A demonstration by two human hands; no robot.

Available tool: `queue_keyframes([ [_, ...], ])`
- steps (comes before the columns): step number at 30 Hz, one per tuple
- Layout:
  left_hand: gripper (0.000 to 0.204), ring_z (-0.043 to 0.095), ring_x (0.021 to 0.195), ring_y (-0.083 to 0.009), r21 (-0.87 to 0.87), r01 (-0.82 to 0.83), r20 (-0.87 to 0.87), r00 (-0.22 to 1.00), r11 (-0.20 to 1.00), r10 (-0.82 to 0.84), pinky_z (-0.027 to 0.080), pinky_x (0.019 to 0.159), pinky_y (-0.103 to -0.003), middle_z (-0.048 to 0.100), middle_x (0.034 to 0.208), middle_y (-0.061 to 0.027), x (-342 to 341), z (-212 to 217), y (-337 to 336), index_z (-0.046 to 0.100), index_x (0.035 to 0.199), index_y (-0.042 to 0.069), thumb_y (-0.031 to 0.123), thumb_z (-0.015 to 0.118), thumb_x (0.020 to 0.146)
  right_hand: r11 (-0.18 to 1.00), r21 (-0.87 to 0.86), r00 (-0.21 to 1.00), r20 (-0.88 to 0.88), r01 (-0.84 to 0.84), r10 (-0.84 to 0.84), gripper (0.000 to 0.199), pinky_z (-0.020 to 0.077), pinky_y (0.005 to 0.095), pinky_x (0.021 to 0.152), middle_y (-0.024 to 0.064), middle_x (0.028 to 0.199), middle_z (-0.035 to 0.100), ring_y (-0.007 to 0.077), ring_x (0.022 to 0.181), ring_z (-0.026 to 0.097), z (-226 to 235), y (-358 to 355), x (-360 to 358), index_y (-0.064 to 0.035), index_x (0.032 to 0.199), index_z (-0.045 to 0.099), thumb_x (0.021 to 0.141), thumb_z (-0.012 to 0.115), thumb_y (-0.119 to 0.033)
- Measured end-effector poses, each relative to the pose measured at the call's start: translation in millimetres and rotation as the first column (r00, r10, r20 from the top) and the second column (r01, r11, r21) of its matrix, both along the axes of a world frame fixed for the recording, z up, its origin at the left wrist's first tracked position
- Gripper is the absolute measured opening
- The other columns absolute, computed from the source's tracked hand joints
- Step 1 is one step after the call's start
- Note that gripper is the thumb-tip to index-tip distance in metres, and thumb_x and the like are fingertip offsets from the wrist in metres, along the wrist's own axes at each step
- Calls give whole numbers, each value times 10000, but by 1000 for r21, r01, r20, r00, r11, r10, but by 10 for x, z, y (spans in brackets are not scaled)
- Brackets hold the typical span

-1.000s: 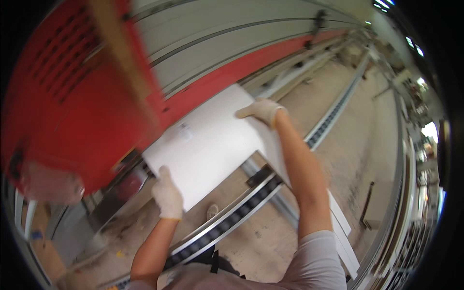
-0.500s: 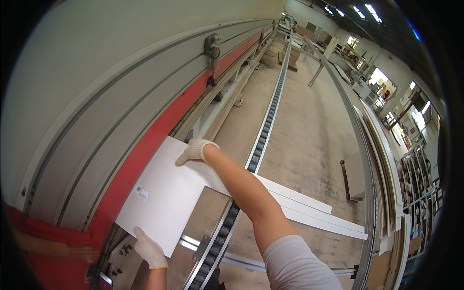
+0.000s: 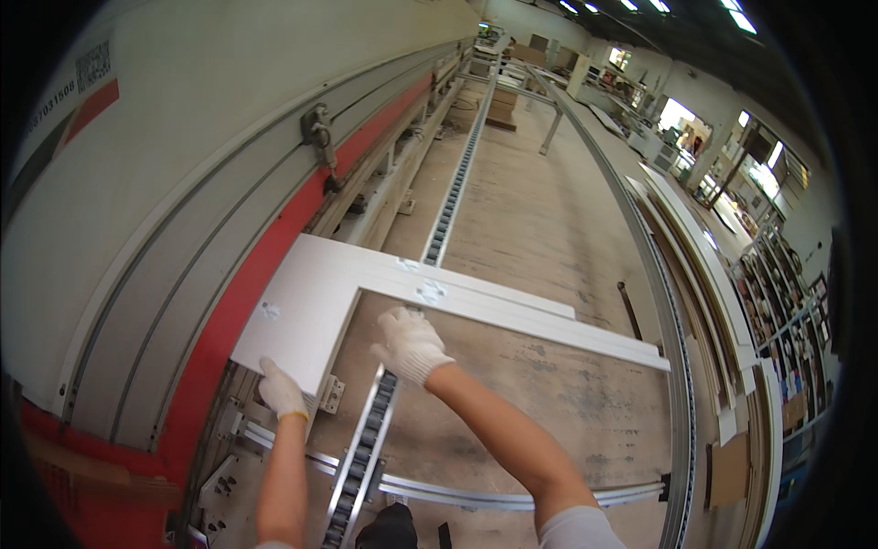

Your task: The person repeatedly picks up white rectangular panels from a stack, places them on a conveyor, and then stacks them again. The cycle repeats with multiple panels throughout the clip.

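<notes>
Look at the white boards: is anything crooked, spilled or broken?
A bit: the long white strips end unevenly at right, one poking past the other, perhaps just different lengths. No spill or break shows.

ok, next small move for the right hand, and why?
I'd probably settle the right hand on the near edge of the white strips: it's curled close by, the strips extend far right, and the left hand is at the near edge of the white panel.

So the left glove (image 3: 283,393) has the white panel (image 3: 297,302) by its near edge, right along the machine's red edge (image 3: 212,366). Right glove (image 3: 410,346), fingers bent, is just beside the near edge of the white strips (image 3: 512,311) crossing the roller track (image 3: 366,439).
</notes>
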State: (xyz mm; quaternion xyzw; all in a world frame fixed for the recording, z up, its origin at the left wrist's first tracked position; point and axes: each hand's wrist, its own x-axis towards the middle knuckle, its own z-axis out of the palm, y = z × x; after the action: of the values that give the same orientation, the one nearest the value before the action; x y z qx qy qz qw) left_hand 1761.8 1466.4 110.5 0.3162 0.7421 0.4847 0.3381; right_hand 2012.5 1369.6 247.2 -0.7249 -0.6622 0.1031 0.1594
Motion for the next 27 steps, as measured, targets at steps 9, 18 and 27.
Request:
queue_keyframes([
  [9, 623, 682, 592, -273, 51, 710, -362, 669, 702, -650, 522, 647, -442, 663, 613, -150, 830, 826, -3593, 677, 669, -45, 448, 593, 1040, 880, 456, 989, 127, -131, 81, 277, 544, 452, 960, 131, 1118, 699, 321, 1072, 681, 2332, -6190, 585, -96, 1176, 695, 972, 670, -281],
  [18, 519, 656, 623, -318, -112, 992, -698, -42, 50, -715, 491, 603, -433, 681, 698, -162, 1382, 867, -9660, 664, 739, -15, 419, 638, 1023, 788, 454, 903, 310, -417, 299, 235, 548, 449, 916, 126, 1092, 714, 332, 1032, 688, 2456, -11466, -833, -83, 1148, 710, 954, 688, -213],
  [27, 519, 709, 821, -505, -305, 877, -610, -479, -371, -632, 560, 759, -586, 692, 837, -339, 1173, 424, -11749, 731, 838, -55, 433, 627, 982, 865, 495, 986, -167, 88, -4, 200, 551, 445, 873, 122, 1065, 730, 342, 991, 694, 1708, -13769, -957, -70, 1120, 725, 936, 705, -145],
])
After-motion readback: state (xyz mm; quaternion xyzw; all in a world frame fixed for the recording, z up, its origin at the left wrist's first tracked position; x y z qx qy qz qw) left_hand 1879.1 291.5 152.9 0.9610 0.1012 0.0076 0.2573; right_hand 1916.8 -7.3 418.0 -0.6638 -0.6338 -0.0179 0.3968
